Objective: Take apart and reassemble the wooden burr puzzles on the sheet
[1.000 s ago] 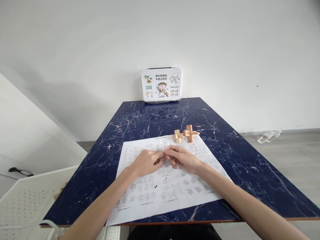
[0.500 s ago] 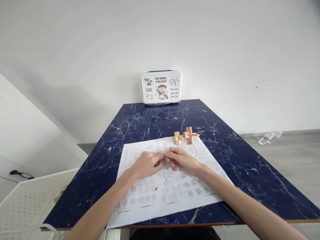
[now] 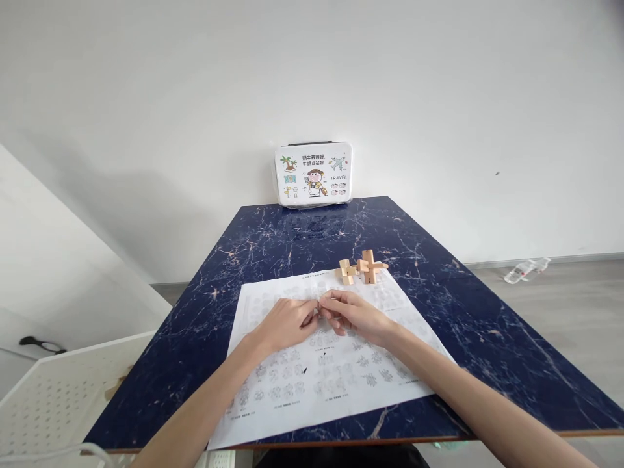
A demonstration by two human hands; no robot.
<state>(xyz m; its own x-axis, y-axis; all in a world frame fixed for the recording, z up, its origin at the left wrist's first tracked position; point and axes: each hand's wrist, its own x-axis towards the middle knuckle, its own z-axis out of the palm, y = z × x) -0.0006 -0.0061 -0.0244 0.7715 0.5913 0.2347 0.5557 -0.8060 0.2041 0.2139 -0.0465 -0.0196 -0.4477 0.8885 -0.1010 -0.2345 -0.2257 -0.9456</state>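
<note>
Allows passage from the left hand [image 3: 290, 320] forward over the printed sheet [image 3: 312, 383] and along the left side of the blue tabletop [image 3: 219, 279], as far as the white case [image 3: 314, 177] against the wall [image 3: 195, 78]. Meets obstruction just beyond the right hand [image 3: 359, 316]: small wooden cross [image 3: 346, 272] and larger wooden cross [image 3: 370, 266], side by side, with passable tabletop to their right. Closed between both hands, fingertips together.

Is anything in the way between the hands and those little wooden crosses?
From the right hand, nothing visible: just a strip of the printed sheet lies before the smaller wooden cross and the bigger cross beside it. From the left hand, the right hand is partly in the way.
</note>
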